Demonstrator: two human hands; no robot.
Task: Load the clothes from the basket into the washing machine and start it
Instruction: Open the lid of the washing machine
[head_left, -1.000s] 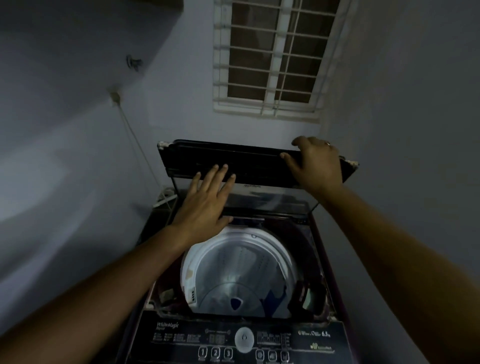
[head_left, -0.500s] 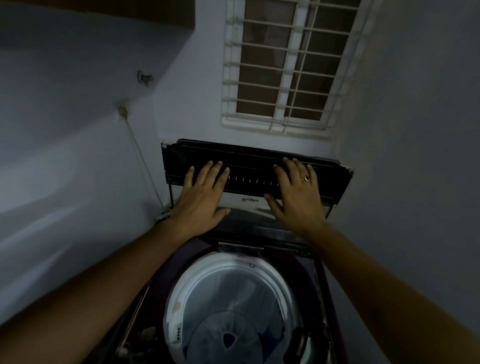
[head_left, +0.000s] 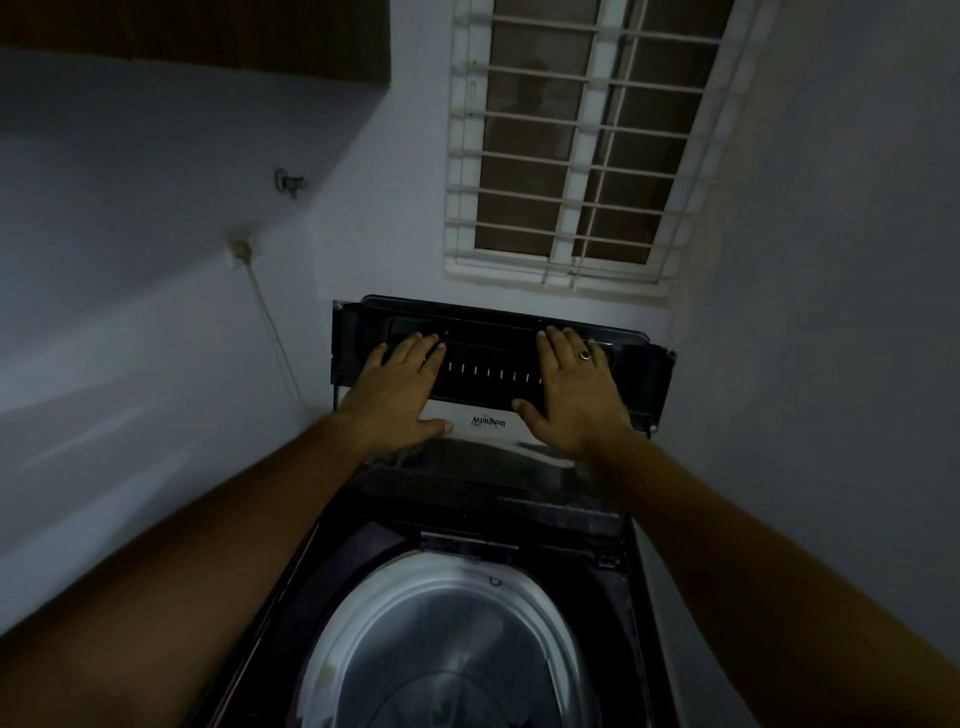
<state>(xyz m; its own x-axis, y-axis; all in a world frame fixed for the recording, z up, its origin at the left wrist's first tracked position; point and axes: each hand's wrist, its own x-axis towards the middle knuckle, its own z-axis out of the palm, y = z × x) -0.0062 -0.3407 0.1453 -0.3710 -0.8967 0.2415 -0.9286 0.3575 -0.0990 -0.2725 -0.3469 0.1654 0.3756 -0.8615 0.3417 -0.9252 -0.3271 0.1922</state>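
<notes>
Black folded plastic lid (head_left: 491, 364) of the top-load washing machine (head_left: 545, 512) stands upright at the back, straight ahead, long axis left-right. Left hand (head_left: 400, 384) and right hand (head_left: 571, 389) press flat on it with straight fingers, gripping nothing, equally near. White-rimmed steel drum (head_left: 452, 649) lies open below my forearms. Basket and clothes not in view.

Lid: the folded lid (head_left: 493, 332) is stood upright at the back of the washing machine (head_left: 519, 512), below the barred window (head_left: 582, 145).
Hands: the left hand (head_left: 400, 384) and the right hand (head_left: 571, 395) are laid flat on the lid, fingers straight and thumbs spread.
Ring: a ring (head_left: 585, 355) is worn on the right hand.
Drum: the drum (head_left: 452, 649) is left uncovered; its contents cannot be made out.
Wall: a plug (head_left: 241, 249) is seen at the left.
</notes>
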